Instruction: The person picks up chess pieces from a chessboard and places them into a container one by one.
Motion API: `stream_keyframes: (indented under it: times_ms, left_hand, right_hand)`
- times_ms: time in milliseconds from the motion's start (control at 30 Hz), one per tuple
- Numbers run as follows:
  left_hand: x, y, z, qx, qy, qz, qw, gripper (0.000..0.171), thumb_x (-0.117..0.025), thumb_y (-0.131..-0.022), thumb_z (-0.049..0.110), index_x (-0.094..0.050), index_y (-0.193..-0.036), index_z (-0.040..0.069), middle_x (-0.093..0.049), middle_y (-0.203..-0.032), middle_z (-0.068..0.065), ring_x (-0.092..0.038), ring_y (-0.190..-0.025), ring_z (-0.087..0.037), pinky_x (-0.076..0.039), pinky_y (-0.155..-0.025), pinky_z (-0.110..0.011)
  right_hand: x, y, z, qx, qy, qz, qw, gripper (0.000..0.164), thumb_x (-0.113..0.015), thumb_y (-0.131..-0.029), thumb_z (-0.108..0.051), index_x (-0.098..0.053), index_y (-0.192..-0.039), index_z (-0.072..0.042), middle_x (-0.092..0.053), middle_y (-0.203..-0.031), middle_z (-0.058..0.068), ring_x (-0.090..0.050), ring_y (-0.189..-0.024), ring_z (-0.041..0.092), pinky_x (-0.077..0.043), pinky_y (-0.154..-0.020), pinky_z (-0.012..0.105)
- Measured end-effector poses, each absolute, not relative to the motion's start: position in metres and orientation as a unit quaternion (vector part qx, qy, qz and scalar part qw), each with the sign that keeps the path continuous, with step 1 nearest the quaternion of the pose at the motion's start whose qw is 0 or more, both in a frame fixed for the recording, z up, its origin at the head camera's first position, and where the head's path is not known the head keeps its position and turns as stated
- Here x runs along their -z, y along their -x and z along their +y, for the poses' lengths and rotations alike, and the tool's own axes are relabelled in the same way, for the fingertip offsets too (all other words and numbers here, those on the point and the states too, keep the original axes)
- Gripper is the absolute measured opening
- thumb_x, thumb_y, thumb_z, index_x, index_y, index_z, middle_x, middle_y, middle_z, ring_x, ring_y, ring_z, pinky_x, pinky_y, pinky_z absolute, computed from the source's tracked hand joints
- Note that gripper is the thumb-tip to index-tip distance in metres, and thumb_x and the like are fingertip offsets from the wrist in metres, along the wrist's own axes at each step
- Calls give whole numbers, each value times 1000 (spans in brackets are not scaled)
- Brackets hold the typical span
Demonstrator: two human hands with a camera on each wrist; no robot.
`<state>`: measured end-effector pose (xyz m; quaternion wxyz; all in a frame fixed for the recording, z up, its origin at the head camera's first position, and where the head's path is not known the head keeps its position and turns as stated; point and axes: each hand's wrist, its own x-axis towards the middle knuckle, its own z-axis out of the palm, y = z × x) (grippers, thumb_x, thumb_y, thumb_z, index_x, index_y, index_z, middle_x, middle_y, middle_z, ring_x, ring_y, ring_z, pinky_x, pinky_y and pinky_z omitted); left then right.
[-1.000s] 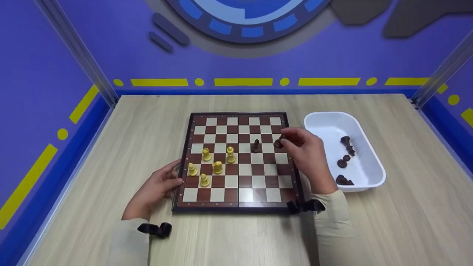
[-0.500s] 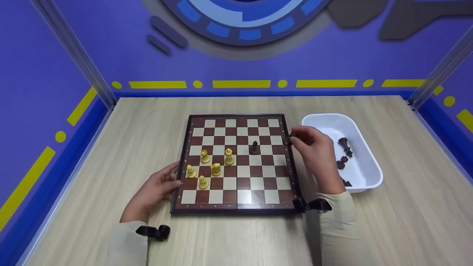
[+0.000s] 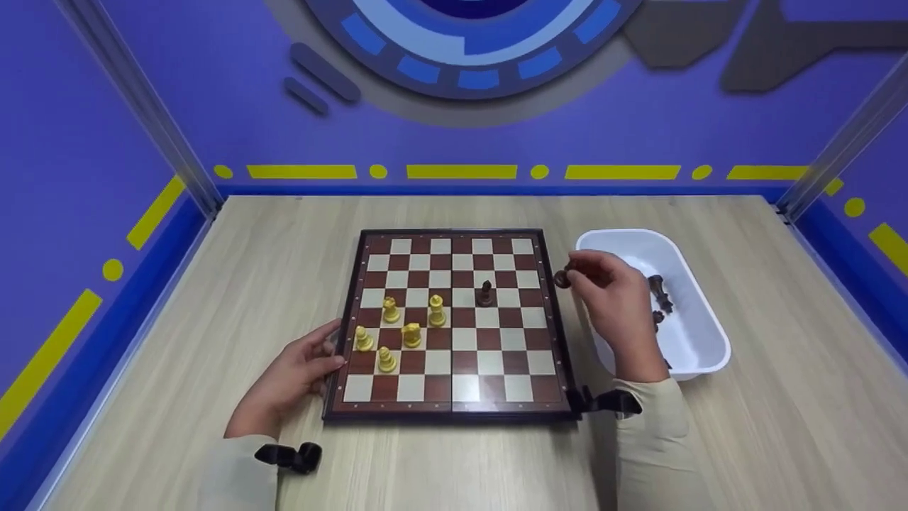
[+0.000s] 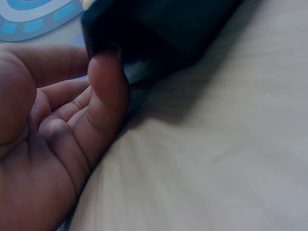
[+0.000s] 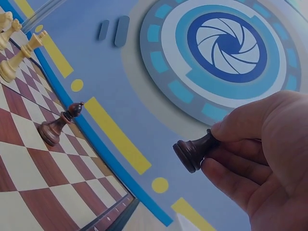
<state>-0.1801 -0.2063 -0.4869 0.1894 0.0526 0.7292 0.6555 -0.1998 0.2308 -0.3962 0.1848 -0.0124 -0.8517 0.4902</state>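
— Two hands are in view. What does the right hand [image 3: 616,298] have?

— It pinches a dark piece [image 3: 562,279] between thumb and fingertips, held in the air just past the board [image 3: 445,414]'s 3 o'clock edge, between that edge and the white tub [image 3: 711,339]. The right wrist view shows the same piece [image 5: 192,151] sideways, its round base pointing away from the fingers [image 5: 240,124].

— And the left hand [image 3: 296,375]?

— It lies at the board's 8 o'clock corner, fingers relaxed against the edge, gripping nothing. The left wrist view has the fingers [image 4: 107,91] touching the board's dark rim [image 4: 144,33], with the pale surface [image 4: 216,159] beneath.

— What stands on the board?

— One dark bishop [image 3: 485,293], upright, a little toward 1 o'clock from the centre and well apart from the held piece. Five yellow pieces [image 3: 411,335] cluster toward 8 o'clock, near the left hand.

— Anything in the tub?

— Several dark pieces [image 3: 659,291] lie in it, partly hidden behind the right hand; the count cannot be told.

— Where does the tub sit?

— On the surface, at 3 o'clock from the board, just beside it.
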Motion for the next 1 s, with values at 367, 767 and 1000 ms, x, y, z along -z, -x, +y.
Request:
stream_keyframes:
  times_ms: [367,767,1000]
  left_hand:
    - [486,182,-208,-655,-57,730,187,71,-59,-94,6,-21,-155,9,-49,-100,-3,-59,-64,-8,-55,-51,-25]
    - [485,179,-204,-649,-33,735,193,70,-58,-95,5,-23,-155,12,-51,-101,-3,-61,-65,-9,-55,-51,-26]
    - [485,180,-203,-650,-36,734,193,70,-58,-95,5,-23,-155,12,-51,-101,-4,-60,-64,-9,-55,-51,-26]
  right_hand:
    - [393,200,243,-496,37,-847,189,23,-67,-90,-8,-70,-112,-5,-71,-103,12,-64,-88,8,-49,-74,8]
    - [396,199,257,-502,66,-841,189,22,-65,-88,-6,-71,-110,-4,-72,-101,15,-68,-88,11,-50,-73,9]
    - [399,199,266,-486,92,-850,183,23,-66,-89,-9,-70,-112,-5,-72,-104,12,-66,-87,3,-49,-74,10]
